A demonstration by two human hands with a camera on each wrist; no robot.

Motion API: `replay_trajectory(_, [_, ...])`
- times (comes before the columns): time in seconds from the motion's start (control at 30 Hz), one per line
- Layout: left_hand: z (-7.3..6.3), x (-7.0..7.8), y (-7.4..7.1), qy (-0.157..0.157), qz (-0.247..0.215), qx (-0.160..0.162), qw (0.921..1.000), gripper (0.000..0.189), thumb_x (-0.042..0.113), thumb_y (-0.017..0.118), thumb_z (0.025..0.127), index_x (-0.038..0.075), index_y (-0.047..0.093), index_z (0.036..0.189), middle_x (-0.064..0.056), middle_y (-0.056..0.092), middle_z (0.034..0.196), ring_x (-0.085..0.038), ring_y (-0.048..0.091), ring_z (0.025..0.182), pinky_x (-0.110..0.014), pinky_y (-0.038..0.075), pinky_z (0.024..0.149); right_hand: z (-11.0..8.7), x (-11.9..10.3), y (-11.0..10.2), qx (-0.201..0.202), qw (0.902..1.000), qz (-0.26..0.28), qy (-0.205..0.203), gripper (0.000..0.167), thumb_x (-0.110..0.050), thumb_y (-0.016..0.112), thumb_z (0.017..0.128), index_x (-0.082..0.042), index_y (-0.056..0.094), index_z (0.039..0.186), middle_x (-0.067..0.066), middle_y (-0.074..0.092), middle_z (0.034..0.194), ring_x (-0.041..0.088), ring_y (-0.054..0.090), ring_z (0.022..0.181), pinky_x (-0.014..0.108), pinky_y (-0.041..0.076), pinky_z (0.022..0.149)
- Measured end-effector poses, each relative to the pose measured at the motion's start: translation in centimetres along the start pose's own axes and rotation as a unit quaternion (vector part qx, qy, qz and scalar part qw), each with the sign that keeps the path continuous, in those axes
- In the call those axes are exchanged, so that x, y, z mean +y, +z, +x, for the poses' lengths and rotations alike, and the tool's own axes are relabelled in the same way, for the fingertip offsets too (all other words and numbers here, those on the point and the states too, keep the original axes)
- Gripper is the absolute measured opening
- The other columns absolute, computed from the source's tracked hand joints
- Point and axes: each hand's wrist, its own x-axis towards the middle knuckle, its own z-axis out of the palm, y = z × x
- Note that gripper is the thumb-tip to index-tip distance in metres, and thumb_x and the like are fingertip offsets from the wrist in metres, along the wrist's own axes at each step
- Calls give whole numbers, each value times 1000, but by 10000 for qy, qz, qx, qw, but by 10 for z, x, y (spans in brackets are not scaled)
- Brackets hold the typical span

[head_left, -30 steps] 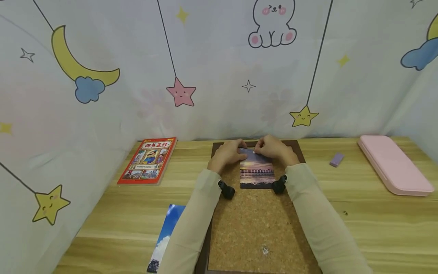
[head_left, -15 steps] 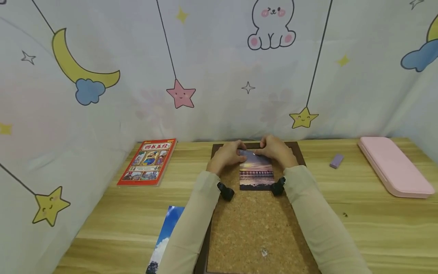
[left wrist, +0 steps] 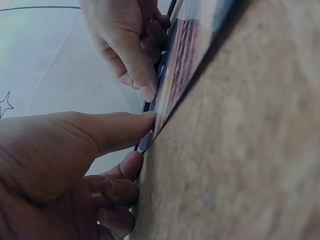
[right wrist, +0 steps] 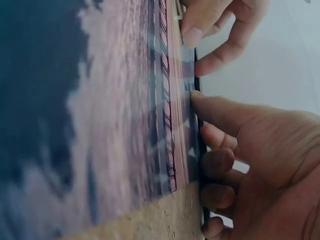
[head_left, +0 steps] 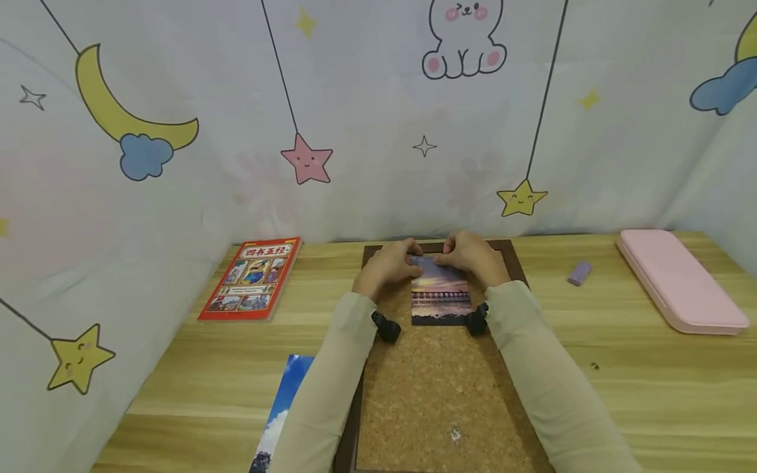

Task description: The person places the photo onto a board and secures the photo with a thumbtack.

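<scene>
A sunset photo (head_left: pixel 440 297) with a pier lies on a brown-framed cork board (head_left: pixel 434 387), near its far end. At the photo's upper left corner is my left hand (head_left: pixel 387 265), thumb on its face and index finger at its edge, as the left wrist view shows. My right hand (head_left: pixel 473 257) presses its thumb (right wrist: pixel 215 107) on the top edge, the other fingers bent beside the board's dark frame (right wrist: pixel 199 85). Whatever lies beneath that thumb is hidden.
Left of the board are a red book (head_left: pixel 251 279) and, partly under the left sleeve, a blue-sky photo (head_left: pixel 284 394). On the right lie a small purple block (head_left: pixel 579 273) and a pink case (head_left: pixel 680 279). A patterned curtain (head_left: pixel 367 118) hangs behind.
My right thumb has come down over a small white spot visible earlier on the photo's top edge. The left hand stays at the corner. The head view has shifted slightly.
</scene>
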Motion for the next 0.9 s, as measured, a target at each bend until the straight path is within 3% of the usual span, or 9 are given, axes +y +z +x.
replay_trajectory(0.33, [-3,4,-6,119,29,-121,9999,38,24,68,97,16,59,133,-6,56,99,-21,51,83,-36,41,72,-8,-5,-8,13,9999,-57,-131,27,-31,74,91,-9,59,86,3,55,79,20,50,72,35,39,66])
replay_trajectory(0.5, [-7,4,-11,26,289,-186,9994,42,26,69,96,17,57,136,-9,60,124,-26,58,108,-43,46,90,-13,-6,-14,-131,9999,6,-80,23,-27,75,91,-9,60,89,5,57,83,22,51,75,41,40,71])
replay_trajectory(0.63, [-12,2,-14,-11,427,-283,9987,45,27,69,96,16,56,137,-11,51,145,-32,50,130,-48,41,104,-18,-5,-17,-270,9992,44,-275,19,-22,74,92,-8,61,94,8,60,91,24,52,79,43,40,74])
replay_trajectory(0.9, [-22,-3,-24,187,311,-432,9984,46,23,71,95,9,56,137,-16,50,147,-32,47,134,-47,39,108,-28,-6,-28,-440,9963,46,-740,19,-18,72,93,-4,63,102,17,63,109,28,52,88,43,43,80])
